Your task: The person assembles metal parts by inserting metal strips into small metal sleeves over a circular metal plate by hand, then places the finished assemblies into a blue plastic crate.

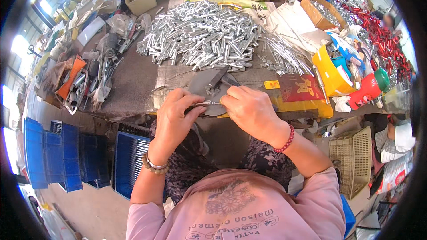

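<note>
Well to the left of the hands and lower down, stacked blue crates (53, 155). Nearer the left forearm, another blue crate (120, 152) with slender metal rods inside. Beyond the left hand on its outer side, a jumble of metal parts and plastic bags, with an orange piece (72, 78) among them; farther off, an open cardboard box (141, 2).

Left hand (174, 114): narrow, with thumb and forefinger pinched on the left part of a slender silver piece (206, 103). On the same wrist, a brown beaded bracelet (154, 167) and a plain bangle.

Directly between the two sets of fingertips, the slender silver piece, roughly crosswise, over the near part of a grey round plate (199, 83); cannot tell whether touching it. Just beyond, on the plate, a dark metal block (217, 78). Farther ahead of both hands, a broad heap of silver metal pieces (202, 31).

Right hand (252, 108): also narrow, with fingertips pinched at the right end of the slender silver piece. On that wrist, a red beaded bracelet (286, 140). Beyond the right hand, thin silver rods (289, 58); nearer to it, a red packet (302, 89). Farther right, a yellow container (330, 72), then a red bottle (368, 91) with a green cap. Right of the right forearm and lower, a beige basket (352, 162).
</note>
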`<state>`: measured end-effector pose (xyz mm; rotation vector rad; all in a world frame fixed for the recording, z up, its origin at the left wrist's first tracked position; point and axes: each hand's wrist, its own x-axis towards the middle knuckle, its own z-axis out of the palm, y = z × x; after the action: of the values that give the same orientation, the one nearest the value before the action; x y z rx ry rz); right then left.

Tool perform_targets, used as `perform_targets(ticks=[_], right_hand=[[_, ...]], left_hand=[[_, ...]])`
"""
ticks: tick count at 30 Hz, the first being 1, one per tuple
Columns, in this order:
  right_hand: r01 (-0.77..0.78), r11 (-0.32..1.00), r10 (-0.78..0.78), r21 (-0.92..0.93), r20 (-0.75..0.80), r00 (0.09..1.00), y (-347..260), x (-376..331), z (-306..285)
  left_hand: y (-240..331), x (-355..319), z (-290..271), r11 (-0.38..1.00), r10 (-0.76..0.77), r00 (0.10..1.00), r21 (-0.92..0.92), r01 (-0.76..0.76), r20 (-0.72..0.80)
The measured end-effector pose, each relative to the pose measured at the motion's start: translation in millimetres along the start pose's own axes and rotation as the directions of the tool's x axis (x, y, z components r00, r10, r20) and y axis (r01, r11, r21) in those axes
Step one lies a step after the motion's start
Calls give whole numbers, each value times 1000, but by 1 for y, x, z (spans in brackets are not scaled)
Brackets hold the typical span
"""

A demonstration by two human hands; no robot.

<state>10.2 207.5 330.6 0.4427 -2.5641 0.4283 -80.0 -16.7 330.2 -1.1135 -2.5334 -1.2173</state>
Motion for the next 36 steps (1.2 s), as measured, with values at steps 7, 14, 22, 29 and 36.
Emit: perform_targets(ticks=[7,14,22,29,36], right_hand=[[20,1000,-20,-20,16,1000,4,4,1],[11,998,-11,66,4,1000,4,4,3],[-38,979,53,198,-71,996,13,1,5],[-407,908,392,-100,-141,909,106,-13,-37],[-422,879,414,-222,-84,906,122,-10,-22]], left_hand=[[-10,2,1,997,58,998,43,-58,4],[-12,1,5,999,41,999,-32,-41,1],[-13,0,5,994,-28,998,-107,34,49],[-7,-1,5,995,-22,999,-95,24,30],[-7,-2,6,997,-7,1000,-79,8,5]])
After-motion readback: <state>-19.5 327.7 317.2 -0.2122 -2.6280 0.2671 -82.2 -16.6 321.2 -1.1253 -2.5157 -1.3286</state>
